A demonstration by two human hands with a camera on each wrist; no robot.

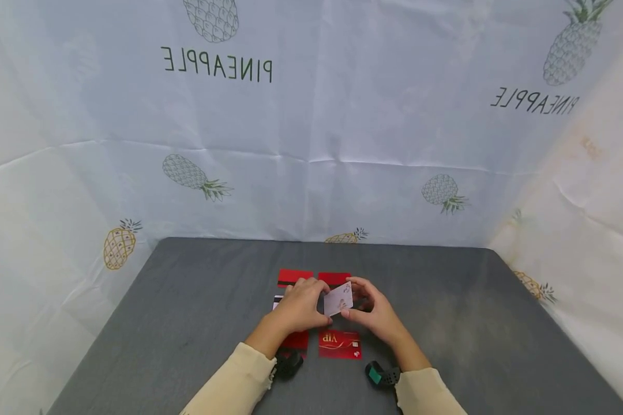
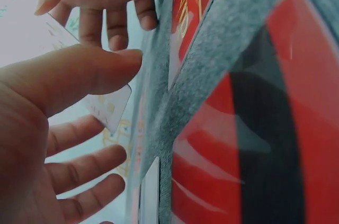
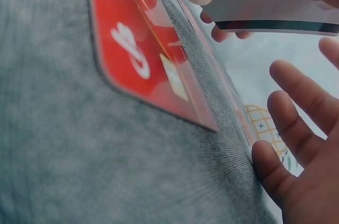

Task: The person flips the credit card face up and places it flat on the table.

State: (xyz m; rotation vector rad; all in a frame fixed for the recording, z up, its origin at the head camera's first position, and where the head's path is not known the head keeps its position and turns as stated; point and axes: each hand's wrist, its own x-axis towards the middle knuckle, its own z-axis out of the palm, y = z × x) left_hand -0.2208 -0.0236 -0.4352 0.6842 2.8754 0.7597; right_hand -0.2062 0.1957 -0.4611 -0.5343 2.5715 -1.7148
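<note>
Both my hands hold a white card (image 1: 338, 298) up above the middle of the table, tilted. My left hand (image 1: 300, 306) pinches its left side between thumb and fingers. On the opposite side, my right hand (image 1: 378, 314) grips it with thumb and index finger, its other fingers spread apart. A dark stripe runs along the card's face in the right wrist view. Below the hands lies a red VIP card (image 1: 340, 346) with gold lettering and a chip. A red card with a black stripe (image 2: 206, 155) lies under my left wrist, partly covered in the head view.
Two red striped cards, one at back left (image 1: 295, 275) and one at back right (image 1: 334, 278), lie beyond the hands. Another white card (image 1: 277, 301) shows beside my left hand, mostly hidden. The grey table (image 1: 187, 323) ends at a pineapple-print curtain (image 1: 311, 202).
</note>
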